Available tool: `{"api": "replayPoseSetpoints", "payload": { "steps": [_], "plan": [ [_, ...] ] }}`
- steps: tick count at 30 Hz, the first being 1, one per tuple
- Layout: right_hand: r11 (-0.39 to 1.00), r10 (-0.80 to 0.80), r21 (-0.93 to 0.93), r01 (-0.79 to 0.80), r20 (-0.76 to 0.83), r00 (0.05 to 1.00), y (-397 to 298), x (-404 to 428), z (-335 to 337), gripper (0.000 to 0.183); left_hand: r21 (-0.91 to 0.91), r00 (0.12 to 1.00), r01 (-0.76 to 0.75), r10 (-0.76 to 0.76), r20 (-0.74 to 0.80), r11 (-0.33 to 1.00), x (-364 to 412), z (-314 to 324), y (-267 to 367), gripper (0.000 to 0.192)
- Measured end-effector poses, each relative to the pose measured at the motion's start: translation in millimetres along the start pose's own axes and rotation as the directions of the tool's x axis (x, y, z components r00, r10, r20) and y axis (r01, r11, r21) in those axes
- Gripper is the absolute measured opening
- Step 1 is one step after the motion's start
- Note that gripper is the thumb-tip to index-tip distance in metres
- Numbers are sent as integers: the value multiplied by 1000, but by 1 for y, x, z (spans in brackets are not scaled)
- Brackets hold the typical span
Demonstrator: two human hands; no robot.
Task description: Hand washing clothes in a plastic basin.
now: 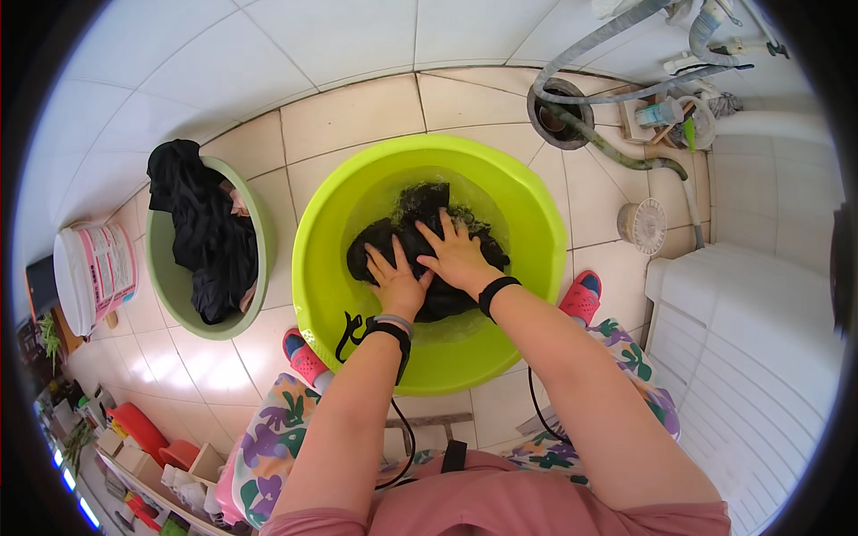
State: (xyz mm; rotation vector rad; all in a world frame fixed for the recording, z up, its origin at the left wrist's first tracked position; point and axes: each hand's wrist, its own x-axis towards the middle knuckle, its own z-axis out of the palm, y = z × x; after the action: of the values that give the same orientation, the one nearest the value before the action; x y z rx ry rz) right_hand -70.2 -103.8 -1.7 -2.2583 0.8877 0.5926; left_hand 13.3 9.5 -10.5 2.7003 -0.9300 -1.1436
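A large lime-green plastic basin (328, 221) stands on the tiled floor between my feet, with shallow water in it. Dark wet cloth (442, 298) lies bunched in the water. Both my hands press on it from above, palms down. My left hand (397, 285) rests on the cloth's left part with fingers spread. Just right of it and a little farther off, my right hand (456, 253) lies flat with its fingers apart. Neither hand is closed around the fabric. Black bands circle both wrists. The underside of the cloth is hidden.
To the left, a pale green tub (268, 268) holds dark clothing (208, 234), partly hanging over its rim. A white lidded bucket (94, 275) stands beyond it. Grey hoses (570, 57) run to a floor drain (560, 124) at the upper right. A white ribbed panel (744, 362) flanks my right.
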Motion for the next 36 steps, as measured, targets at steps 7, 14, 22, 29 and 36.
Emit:
{"api": "replayPoseSetpoints", "payload": {
  "steps": [7,14,22,29,36],
  "plan": [
    [987,145,-75,-139,80,986,-16,24,-2,60,75,995,-31,24,94,997,26,-4,-2,100],
    [943,268,232,-238,-106,958,-20,34,-10,38,-141,976,-160,135,-172,977,39,-10,-14,80],
    [667,77,740,85,-183,980,4,-11,5,39,-872,942,58,-316,-113,485,37,-23,-25,77],
    [908,183,350,-232,169,969,17,-13,-63,56,-696,982,-188,118,-148,693,27,-46,-28,55],
    [464,312,885,-33,-128,941,6,-12,-64,65,-596,804,-519,587,-97,613,4,-103,7,44]
  ]
}}
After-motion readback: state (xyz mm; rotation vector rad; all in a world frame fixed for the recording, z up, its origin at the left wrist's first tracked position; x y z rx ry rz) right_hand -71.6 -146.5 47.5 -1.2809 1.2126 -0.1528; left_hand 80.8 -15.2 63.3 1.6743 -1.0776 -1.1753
